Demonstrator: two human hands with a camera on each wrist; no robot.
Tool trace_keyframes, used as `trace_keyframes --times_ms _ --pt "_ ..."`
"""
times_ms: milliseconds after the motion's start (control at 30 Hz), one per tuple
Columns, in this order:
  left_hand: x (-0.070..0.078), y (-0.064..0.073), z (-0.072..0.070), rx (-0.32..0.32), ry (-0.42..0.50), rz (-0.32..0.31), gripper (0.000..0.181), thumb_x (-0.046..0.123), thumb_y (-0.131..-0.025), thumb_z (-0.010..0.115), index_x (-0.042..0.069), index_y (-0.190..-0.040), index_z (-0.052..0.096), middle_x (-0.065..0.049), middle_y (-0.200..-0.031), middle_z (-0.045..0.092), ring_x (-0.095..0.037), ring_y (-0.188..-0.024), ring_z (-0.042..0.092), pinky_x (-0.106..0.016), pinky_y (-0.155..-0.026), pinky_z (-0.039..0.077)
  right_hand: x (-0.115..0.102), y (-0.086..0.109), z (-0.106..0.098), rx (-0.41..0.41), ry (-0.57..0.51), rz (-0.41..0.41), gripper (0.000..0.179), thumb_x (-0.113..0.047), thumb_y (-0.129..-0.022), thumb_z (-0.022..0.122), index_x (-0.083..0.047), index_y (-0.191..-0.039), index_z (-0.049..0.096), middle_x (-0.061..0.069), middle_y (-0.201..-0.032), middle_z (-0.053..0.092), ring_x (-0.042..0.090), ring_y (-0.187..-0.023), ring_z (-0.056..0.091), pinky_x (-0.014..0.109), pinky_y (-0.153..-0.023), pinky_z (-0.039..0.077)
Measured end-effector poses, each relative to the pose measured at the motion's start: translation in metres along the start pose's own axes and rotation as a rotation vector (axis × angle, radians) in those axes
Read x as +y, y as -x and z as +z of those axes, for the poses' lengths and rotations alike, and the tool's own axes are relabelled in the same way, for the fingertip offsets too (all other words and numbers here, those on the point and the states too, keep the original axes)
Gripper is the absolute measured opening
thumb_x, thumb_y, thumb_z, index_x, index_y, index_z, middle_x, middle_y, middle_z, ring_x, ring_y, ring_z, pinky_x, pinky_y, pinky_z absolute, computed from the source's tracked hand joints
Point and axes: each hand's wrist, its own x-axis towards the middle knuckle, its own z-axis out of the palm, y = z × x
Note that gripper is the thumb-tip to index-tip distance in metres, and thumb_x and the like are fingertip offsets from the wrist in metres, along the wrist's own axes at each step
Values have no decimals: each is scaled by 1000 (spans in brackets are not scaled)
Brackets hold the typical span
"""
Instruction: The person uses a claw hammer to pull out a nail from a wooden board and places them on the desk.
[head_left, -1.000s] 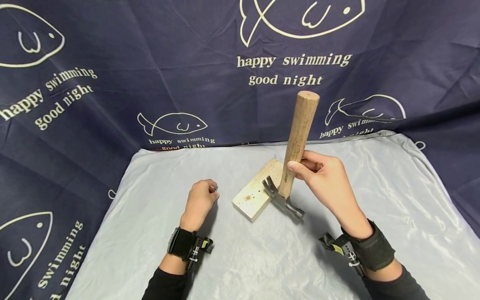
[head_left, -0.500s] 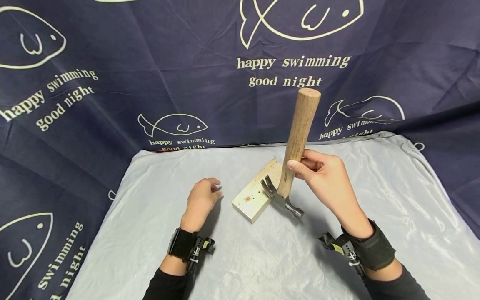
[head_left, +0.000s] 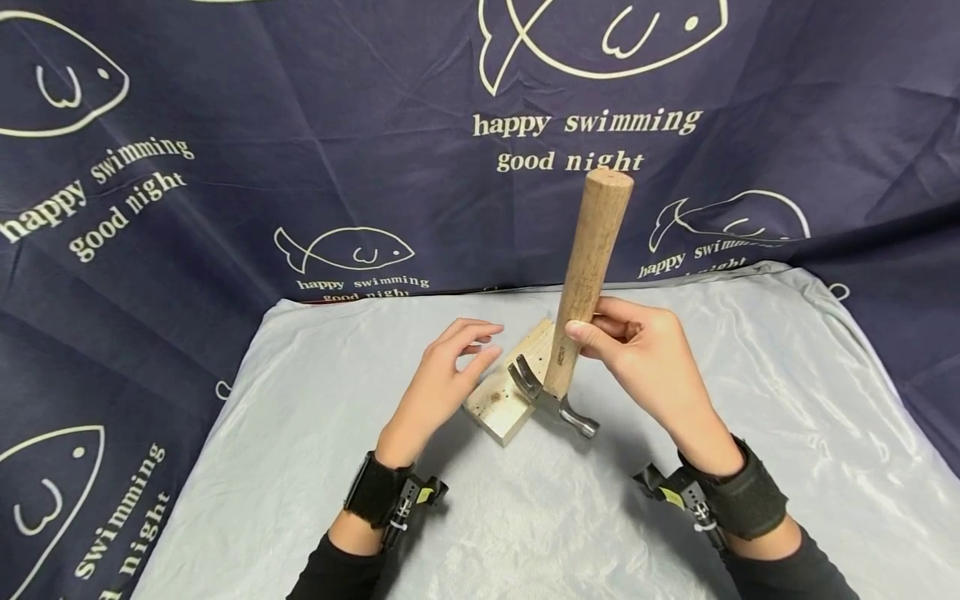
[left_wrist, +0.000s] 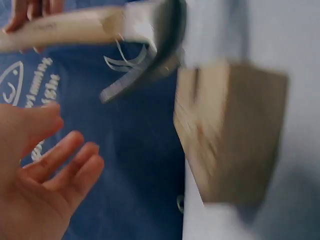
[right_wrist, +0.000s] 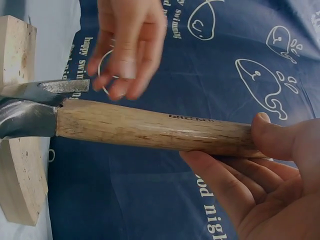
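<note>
My right hand [head_left: 656, 358] pinches the wooden handle of a claw hammer [head_left: 590, 250] between thumb and fingers. The hammer is held head down and slightly tilted, its claw pointing left over a short wooden board [head_left: 498, 412]. A gap between the hammer head and the board shows in the left wrist view. Beside the handle, my left hand [head_left: 442, 375] hovers at the board's left, fingers loosely spread, holding nothing visible. The board lies slanted on the cloth and has several small dark holes or marks [right_wrist: 30, 175]; the hammer and left hand hide part of it.
A pale grey satiny cloth [head_left: 600, 517] covers the table. Behind and at both sides hangs a dark blue curtain [head_left: 420, 167] with white fish and lettering. Each wrist wears a black strap [head_left: 746, 492] with a small camera.
My left hand has moved right toward the hammer, and its fingers have spread from an earlier pinch near a small grey glint. The hammer has shifted slightly left in my right hand.
</note>
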Motion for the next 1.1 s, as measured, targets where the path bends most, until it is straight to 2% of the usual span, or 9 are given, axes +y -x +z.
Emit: trace_keyframes --times_ms 67,167,233,367,500,633,767,1100 --pt "13 -1 3 -47 96 -10 32 33 -91 59 30 -123 58 11 -121 57 -10 -106 59 -28 -90 50 -1 0 1 -2 -13 -12 26 -37 -82 70 -20 -102 69 -2 -90 74 9 -76 71 26 -66 57" --pt "34 -1 5 -134 218 -55 36 30 -89 64 25 -124 57 4 -121 57 -14 -108 60 -26 -93 49 -1 2 3 -6 -26 -20 25 -37 -82 69 -20 -101 69 -3 -90 74 9 -76 71 26 -66 57" --pt "46 0 6 -181 268 -87 40 28 -87 66 19 -125 57 0 -121 58 -20 -107 61 -30 -94 49 -2 3 5 -12 -36 -21 25 -37 -83 69 -20 -102 69 -3 -89 74 10 -77 71 26 -66 57" --pt "62 2 6 -222 280 -106 41 25 -85 69 14 -124 59 -1 -119 59 -24 -105 62 -36 -94 49 -4 5 7 -36 -43 -17 26 -37 -82 69 -21 -102 69 -4 -90 74 9 -78 71 26 -67 57" --pt "71 4 8 -252 275 -99 40 23 -86 69 16 -123 59 2 -116 59 -18 -104 62 -32 -92 50 -7 7 9 -53 -45 -15 25 -38 -82 69 -22 -101 70 -6 -89 73 8 -79 70 25 -68 57" --pt "77 4 9 -290 276 -98 39 23 -87 67 18 -124 57 3 -117 59 -15 -106 62 -30 -92 50 -9 9 9 -57 -68 -16 24 -37 -82 69 -22 -101 70 -6 -89 73 8 -80 71 26 -69 57" --pt "78 5 12 -300 278 -101 36 23 -87 67 24 -121 57 6 -114 62 -13 -102 63 -29 -89 50 -9 10 10 -59 -71 -16 24 -37 -83 69 -22 -101 70 -6 -88 73 9 -80 71 26 -69 57" --pt "52 3 27 -235 208 -36 20 38 -87 62 34 -107 60 16 -98 65 -4 -85 63 -24 -75 53 -6 10 9 -70 -68 -4 26 -37 -83 68 -21 -104 68 -4 -91 73 9 -80 71 26 -70 57"
